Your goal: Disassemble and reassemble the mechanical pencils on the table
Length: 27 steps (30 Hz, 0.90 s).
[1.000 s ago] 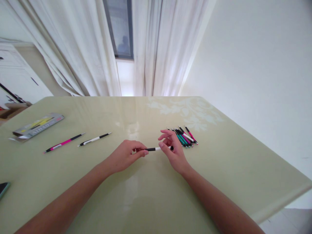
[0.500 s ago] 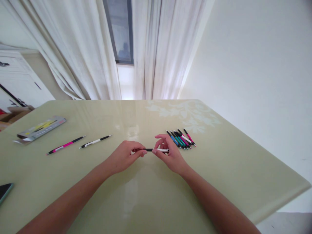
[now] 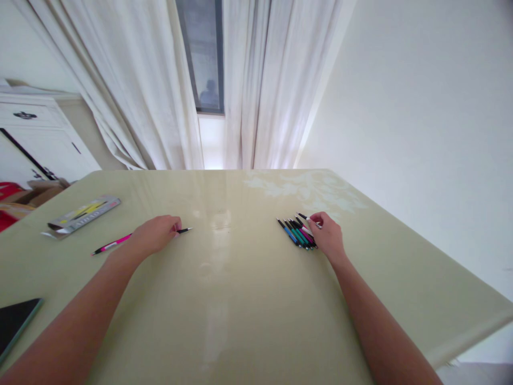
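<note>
My right hand pinches a black and white pen at the right end of a row of several pens in blue, green, black and pink. On the left, the fingers of my left hand are closed on another black and white pen, whose tip points right; the hand covers most of it. Partly behind my left wrist lies a pink and black pen.
An opened pen box lies at the table's left back. A dark flat device rests at the left front edge. Beyond the table are curtains, a wall and a white cabinet.
My hands have moved apart. The right carried the black and white pen to the row of pens; the left went to the pen on the left. The view has shifted slightly.
</note>
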Motion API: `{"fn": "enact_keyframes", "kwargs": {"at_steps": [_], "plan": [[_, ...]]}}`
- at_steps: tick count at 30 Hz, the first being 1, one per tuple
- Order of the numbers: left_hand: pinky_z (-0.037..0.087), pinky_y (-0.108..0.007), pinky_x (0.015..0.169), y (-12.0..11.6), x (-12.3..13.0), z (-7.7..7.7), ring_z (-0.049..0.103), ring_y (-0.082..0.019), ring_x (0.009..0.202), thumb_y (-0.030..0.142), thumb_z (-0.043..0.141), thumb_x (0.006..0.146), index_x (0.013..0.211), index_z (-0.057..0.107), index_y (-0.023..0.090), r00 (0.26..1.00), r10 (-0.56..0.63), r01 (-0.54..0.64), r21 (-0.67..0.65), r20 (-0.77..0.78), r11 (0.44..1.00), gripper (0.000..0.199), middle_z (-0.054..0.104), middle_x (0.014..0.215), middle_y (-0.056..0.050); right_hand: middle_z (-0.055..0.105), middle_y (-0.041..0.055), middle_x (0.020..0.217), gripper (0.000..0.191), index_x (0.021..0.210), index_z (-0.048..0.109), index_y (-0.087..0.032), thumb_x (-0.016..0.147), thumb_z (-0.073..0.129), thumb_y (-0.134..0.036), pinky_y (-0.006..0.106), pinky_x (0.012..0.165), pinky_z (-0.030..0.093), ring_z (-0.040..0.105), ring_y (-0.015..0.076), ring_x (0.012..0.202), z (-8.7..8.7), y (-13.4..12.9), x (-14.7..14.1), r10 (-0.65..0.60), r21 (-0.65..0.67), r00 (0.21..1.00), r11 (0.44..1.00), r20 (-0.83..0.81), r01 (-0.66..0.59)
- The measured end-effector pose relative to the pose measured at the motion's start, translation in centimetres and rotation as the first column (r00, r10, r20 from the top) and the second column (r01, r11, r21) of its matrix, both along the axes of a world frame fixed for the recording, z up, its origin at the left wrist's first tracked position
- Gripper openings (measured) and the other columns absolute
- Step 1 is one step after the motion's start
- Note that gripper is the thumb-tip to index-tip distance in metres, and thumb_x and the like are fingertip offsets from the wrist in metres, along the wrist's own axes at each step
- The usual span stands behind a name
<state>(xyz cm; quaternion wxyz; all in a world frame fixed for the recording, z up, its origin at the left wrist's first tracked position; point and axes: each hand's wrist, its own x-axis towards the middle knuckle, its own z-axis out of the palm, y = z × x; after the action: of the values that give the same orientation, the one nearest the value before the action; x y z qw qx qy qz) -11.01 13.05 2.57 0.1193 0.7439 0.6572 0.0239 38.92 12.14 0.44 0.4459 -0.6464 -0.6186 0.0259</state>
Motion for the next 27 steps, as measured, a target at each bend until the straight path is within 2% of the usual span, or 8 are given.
{"fn": "enact_keyframes", "kwargs": {"at_steps": [3, 5, 9, 11, 13, 16, 21, 27], "plan": [[0.049, -0.037, 0.078, -0.4, 2.1, 0.3, 0.068, -0.028, 0.089, 0.034, 0.058, 0.083, 0.090, 0.070, 0.022, 0.985, -0.094, 0.093, 0.009, 0.145, 0.996, 0.017, 0.074, 0.093, -0.008, 0.061, 0.0032, 0.063, 0.016, 0.068, 0.063, -0.025, 0.079, 0.075, -0.021, 0.036, 0.061, 0.038, 0.053, 0.0224, 0.062, -0.5, 0.3, 0.5, -0.010, -0.009, 1.000, 1.000, 0.026, 0.010], [0.051, -0.036, 0.078, -1.1, 4.4, 1.1, 0.068, -0.026, 0.087, 0.042, 0.058, 0.088, 0.097, 0.068, 0.022, 0.913, -0.163, 0.157, 0.048, 0.374, 0.986, 0.024, 0.074, 0.093, -0.007, 0.062, 0.0041, 0.067, 0.017, 0.068, 0.063, -0.025, 0.081, 0.074, -0.024, 0.038, 0.065, 0.042, 0.056, 0.0245, 0.067, -0.2, 0.3, -0.1, -0.004, 0.004, 0.999, 1.000, 0.034, 0.004], [0.055, -0.034, 0.080, -3.5, 10.1, 2.4, 0.070, -0.022, 0.088, 0.047, 0.070, 0.089, 0.115, 0.063, 0.019, 0.563, -0.182, 0.184, 0.092, 0.806, 0.979, 0.039, 0.073, 0.096, -0.006, 0.070, 0.0056, 0.086, 0.020, 0.087, 0.069, -0.022, 0.095, 0.062, -0.039, 0.039, 0.076, 0.049, 0.063, 0.0234, 0.080, 1.3, -1.7, -4.6, 0.190, -0.025, 0.981, 0.982, 0.031, -0.189], [0.055, -0.032, 0.078, -4.7, 12.6, 1.9, 0.070, -0.021, 0.087, 0.046, 0.074, 0.087, 0.105, 0.065, 0.019, 0.431, -0.165, 0.192, 0.088, 0.887, 0.977, 0.034, 0.074, 0.094, -0.006, 0.073, 0.0061, 0.098, 0.025, 0.106, 0.070, -0.022, 0.101, 0.055, -0.042, 0.034, 0.075, 0.049, 0.066, 0.0212, 0.088, 1.7, -3.6, -7.8, 0.503, -0.152, 0.862, 0.848, -0.069, -0.507], [0.053, -0.029, 0.070, -5.5, 14.4, 0.7, 0.070, -0.019, 0.078, 0.046, 0.078, 0.085, 0.099, 0.067, 0.018, 0.372, -0.117, 0.176, 0.054, 0.921, 0.983, 0.033, 0.074, 0.086, -0.005, 0.073, 0.0049, 0.099, 0.025, 0.112, 0.068, -0.023, 0.100, 0.061, -0.043, 0.030, 0.073, 0.047, 0.065, 0.0196, 0.087, 1.5, -5.4, -10.6, 0.674, -0.222, 0.734, 0.705, -0.089, -0.674], [0.054, -0.029, 0.070, -5.7, 15.2, -1.6, 0.070, -0.019, 0.076, 0.045, 0.082, 0.080, 0.096, 0.069, 0.018, 0.346, -0.064, 0.132, 0.019, 0.936, 0.991, 0.034, 0.076, 0.084, -0.005, 0.068, 0.0012, 0.081, 0.022, 0.094, 0.068, -0.021, 0.105, 0.052, -0.033, 0.027, 0.069, 0.042, 0.061, 0.0162, 0.074, 0.5, -6.7, -12.5, 0.709, -0.271, 0.703, 0.665, -0.064, -0.696], [0.055, -0.031, 0.077, -5.0, 14.5, -3.7, 0.072, -0.021, 0.082, 0.045, 0.078, 0.081, 0.103, 0.073, 0.017, 0.341, -0.011, 0.052, -0.007, 0.940, 0.999, 0.036, 0.078, 0.085, -0.006, 0.061, -0.0017, 0.074, 0.027, 0.091, 0.069, -0.019, 0.103, 0.053, -0.037, 0.025, 0.064, 0.036, 0.053, 0.0145, 0.069, -0.6, -5.3, -11.4, 0.650, -0.287, 0.723, 0.664, -0.234, -0.690], [0.048, -0.026, 0.062, -5.7, 14.9, -3.8, 0.065, -0.018, 0.066, 0.049, 0.068, 0.087, 0.085, 0.078, 0.018, 0.515, -0.039, -0.033, 0.066, 0.856, 0.997, 0.032, 0.074, 0.071, -0.002, 0.052, -0.0028, 0.067, 0.030, 0.089, 0.073, -0.017, 0.099, 0.057, -0.040, 0.025, 0.059, 0.032, 0.045, 0.0135, 0.065, -1.2, -4.2, -10.5, 0.563, -0.255, 0.714, 0.682, -0.416, -0.686]]}}
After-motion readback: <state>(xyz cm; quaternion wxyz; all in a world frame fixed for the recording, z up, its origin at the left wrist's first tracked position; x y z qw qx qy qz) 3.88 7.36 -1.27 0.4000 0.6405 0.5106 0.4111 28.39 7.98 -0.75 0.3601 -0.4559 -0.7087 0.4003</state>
